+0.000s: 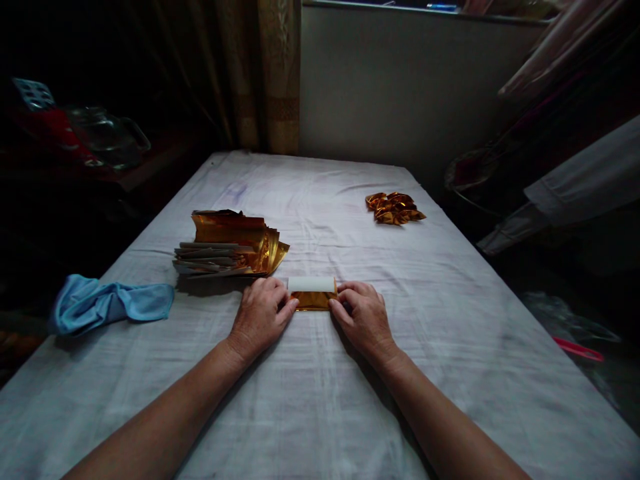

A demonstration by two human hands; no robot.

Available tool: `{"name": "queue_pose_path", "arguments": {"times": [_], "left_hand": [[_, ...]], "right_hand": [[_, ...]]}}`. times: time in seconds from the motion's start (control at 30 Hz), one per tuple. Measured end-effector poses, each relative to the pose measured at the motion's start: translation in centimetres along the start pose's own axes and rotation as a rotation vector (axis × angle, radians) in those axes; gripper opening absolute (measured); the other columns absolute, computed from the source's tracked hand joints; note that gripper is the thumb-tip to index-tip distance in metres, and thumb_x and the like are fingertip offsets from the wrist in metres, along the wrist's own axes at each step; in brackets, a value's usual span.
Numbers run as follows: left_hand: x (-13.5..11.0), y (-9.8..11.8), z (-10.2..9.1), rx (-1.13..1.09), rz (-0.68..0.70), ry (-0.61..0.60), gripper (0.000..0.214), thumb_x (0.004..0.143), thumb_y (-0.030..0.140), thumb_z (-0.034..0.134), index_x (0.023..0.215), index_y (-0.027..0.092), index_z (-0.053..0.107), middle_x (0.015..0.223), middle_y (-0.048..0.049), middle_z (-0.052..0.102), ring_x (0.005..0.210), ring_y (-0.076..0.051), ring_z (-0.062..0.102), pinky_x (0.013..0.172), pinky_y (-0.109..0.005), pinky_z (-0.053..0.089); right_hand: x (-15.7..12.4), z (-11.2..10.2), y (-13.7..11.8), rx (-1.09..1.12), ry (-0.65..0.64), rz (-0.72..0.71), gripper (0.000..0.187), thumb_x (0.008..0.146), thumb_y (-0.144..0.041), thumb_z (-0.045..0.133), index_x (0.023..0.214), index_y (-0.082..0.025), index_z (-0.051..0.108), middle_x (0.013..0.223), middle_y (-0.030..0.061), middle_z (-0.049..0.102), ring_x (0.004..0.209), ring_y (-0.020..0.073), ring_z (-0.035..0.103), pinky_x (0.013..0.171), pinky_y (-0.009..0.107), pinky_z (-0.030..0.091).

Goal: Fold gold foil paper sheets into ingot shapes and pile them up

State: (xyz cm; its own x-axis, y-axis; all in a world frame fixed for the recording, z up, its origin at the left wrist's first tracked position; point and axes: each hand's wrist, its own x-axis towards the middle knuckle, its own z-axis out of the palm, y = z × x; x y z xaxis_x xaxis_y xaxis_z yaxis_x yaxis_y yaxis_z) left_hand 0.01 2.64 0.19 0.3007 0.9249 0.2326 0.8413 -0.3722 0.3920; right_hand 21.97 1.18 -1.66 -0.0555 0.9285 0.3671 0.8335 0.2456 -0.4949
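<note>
A sheet of gold foil paper (313, 301) lies in front of me on the cloth-covered table, its far part folded over to show a pale backing. My left hand (264, 308) grips its left edge between thumb and curled fingers. At the right edge, my right hand (364, 312) pinches the same sheet in the same way. Beyond my left hand sits a stack of gold foil paper (235, 243), loosely bent, with grey-white edges. Several folded gold foil pieces (395, 208) rest in a small heap at the far right.
A light blue cloth (113, 305) lies crumpled at the table's left edge. The table (310, 400) has a wrinkled white cover. A glass jug (107, 137) stands on dark furniture at left. A curtain (277, 80) hangs behind, and garments (590, 173) hang at right.
</note>
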Motion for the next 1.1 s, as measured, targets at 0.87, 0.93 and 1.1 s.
{"name": "queue_pose_path", "arguments": {"times": [0.87,0.93,1.1], "left_hand": [[-0.03,0.13,0.07,0.019,-0.021,-0.010,0.020,0.090,0.030,0.059,0.072,0.021,0.057,0.094,-0.0049,0.064,0.093,-0.024,0.054,0.082,-0.038,0.041],[-0.01,0.18,0.07,0.025,-0.020,-0.010,0.020,0.089,0.030,0.059,0.072,0.021,0.057,0.094,-0.0051,0.064,0.093,-0.024,0.054,0.083,-0.038,0.041],[0.11,0.39,-0.13,0.049,-0.036,-0.039,0.020,0.090,0.030,0.059,0.072,0.021,0.056,0.095,-0.0057,0.064,0.095,-0.025,0.054,0.082,-0.038,0.041]], "right_hand": [[0.17,0.03,-0.13,-0.083,-0.030,-0.005,0.015,0.086,-0.024,0.065,0.072,-0.023,0.059,0.102,0.0054,0.070,0.095,0.0250,0.058,0.083,0.039,0.039],[0.15,0.03,-0.14,-0.082,-0.033,-0.003,0.015,0.086,-0.024,0.064,0.072,-0.023,0.059,0.102,0.0051,0.070,0.095,0.0248,0.058,0.082,0.039,0.039],[0.13,0.05,-0.16,-0.083,-0.048,0.008,0.014,0.087,-0.024,0.063,0.074,-0.023,0.059,0.102,0.0053,0.069,0.097,0.0250,0.058,0.083,0.038,0.038]]}}
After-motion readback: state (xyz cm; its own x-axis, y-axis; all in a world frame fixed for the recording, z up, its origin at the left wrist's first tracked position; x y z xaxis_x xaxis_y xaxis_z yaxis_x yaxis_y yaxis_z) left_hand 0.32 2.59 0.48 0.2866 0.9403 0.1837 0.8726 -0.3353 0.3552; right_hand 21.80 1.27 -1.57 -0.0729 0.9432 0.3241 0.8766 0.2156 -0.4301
